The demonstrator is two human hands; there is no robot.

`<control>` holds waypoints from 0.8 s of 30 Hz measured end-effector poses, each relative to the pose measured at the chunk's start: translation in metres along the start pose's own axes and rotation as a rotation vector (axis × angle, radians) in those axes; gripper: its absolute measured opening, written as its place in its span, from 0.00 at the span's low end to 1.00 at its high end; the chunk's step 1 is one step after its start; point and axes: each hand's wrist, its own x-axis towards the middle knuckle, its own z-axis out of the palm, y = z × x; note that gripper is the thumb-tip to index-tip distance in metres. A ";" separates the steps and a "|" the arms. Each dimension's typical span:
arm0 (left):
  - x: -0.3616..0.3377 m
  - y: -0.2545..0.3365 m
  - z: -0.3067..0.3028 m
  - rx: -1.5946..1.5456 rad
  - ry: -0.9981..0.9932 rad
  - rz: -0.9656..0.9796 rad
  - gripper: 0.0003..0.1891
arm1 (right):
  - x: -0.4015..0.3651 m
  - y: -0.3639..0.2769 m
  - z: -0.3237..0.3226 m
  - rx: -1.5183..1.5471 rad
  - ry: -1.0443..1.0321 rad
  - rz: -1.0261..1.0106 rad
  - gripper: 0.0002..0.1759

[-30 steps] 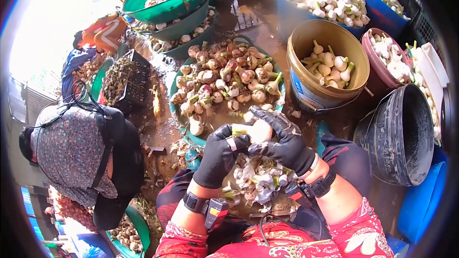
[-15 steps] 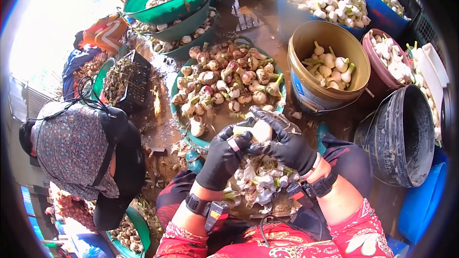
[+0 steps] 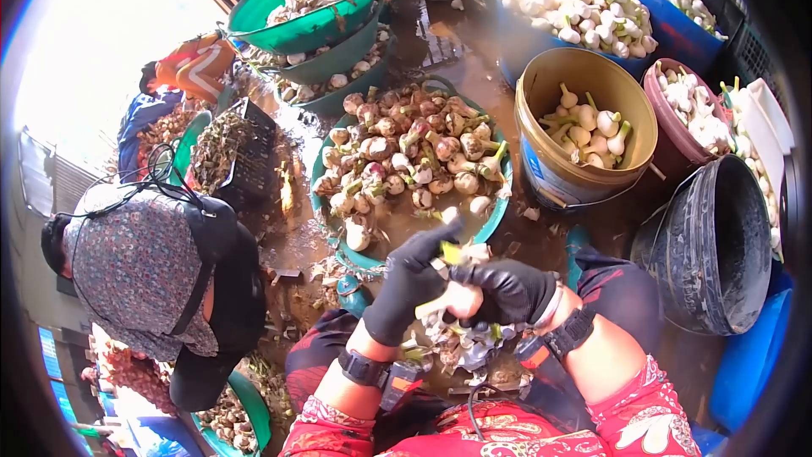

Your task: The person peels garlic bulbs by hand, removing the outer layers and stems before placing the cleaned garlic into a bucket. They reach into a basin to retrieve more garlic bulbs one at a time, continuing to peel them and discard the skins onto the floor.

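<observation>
My left hand [image 3: 413, 281], in a black glove, has its fingers closed around the stem end of a garlic bulb [image 3: 462, 298]. From the other side my right hand [image 3: 510, 289], gloved too, grips the same bulb, which is partly hidden by the fingers. Beneath both hands lies a pile of white and green peelings [image 3: 474, 340]. Just beyond them stands a round green basin [image 3: 499, 218] heaped with unpeeled, brownish garlic bulbs [image 3: 406, 148]. To its right, a yellowish bucket [image 3: 541, 85] holds several pale bulbs with short stems.
A black bucket [image 3: 706, 245] lies tilted at the right, below a pink tub [image 3: 664, 110] of white bulbs. Blue tubs [image 3: 529, 46] of bulbs stand farther back. Stacked green basins [image 3: 254, 25] are at the upper left. A person [image 3: 144, 262] bends at the left.
Both hands have moved slightly down with the bulb, and its position between the fingers has changed. The view has shifted a little. The person at the left appears slightly lower.
</observation>
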 end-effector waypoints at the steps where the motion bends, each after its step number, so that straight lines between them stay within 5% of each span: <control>1: -0.004 0.004 0.006 -0.307 0.101 -0.196 0.28 | -0.002 -0.008 0.001 0.049 -0.018 -0.034 0.17; 2: -0.004 -0.005 -0.005 -0.596 0.094 -0.473 0.30 | -0.002 -0.014 -0.003 0.066 0.009 -0.089 0.17; 5: -0.013 -0.007 -0.016 -0.493 -0.109 -0.452 0.22 | -0.005 -0.020 -0.017 0.092 -0.009 -0.207 0.19; 7: -0.013 0.010 -0.007 -0.771 -0.105 -0.506 0.18 | -0.007 -0.019 -0.014 0.099 0.053 -0.233 0.20; 10: -0.011 0.019 0.005 -0.459 0.006 -0.432 0.17 | -0.008 -0.018 -0.013 -0.329 0.167 -0.377 0.18; 14: -0.007 0.022 -0.002 -0.580 0.065 -0.541 0.11 | -0.007 -0.018 -0.011 -0.781 0.407 -0.733 0.11; 15: -0.005 0.012 -0.008 -0.413 0.042 -0.319 0.14 | -0.013 -0.023 0.000 -0.859 0.477 -0.923 0.09; 17: 0.002 0.008 -0.020 -0.004 0.112 -0.271 0.17 | -0.032 -0.029 0.008 -0.641 0.323 -0.881 0.08; 19: -0.002 -0.025 -0.024 -0.291 0.187 -0.324 0.15 | -0.041 -0.035 0.010 -0.005 0.155 -0.739 0.07; 20: -0.001 -0.015 -0.021 -0.445 0.231 -0.430 0.15 | -0.045 -0.038 0.007 -0.407 0.322 -0.874 0.06; 21: -0.001 -0.009 -0.018 -0.605 0.273 -0.534 0.14 | -0.049 -0.042 0.005 -0.077 0.281 -0.785 0.07; 24: -0.003 -0.038 -0.020 -0.831 0.259 -0.509 0.13 | -0.055 -0.052 -0.026 0.184 0.106 -0.889 0.14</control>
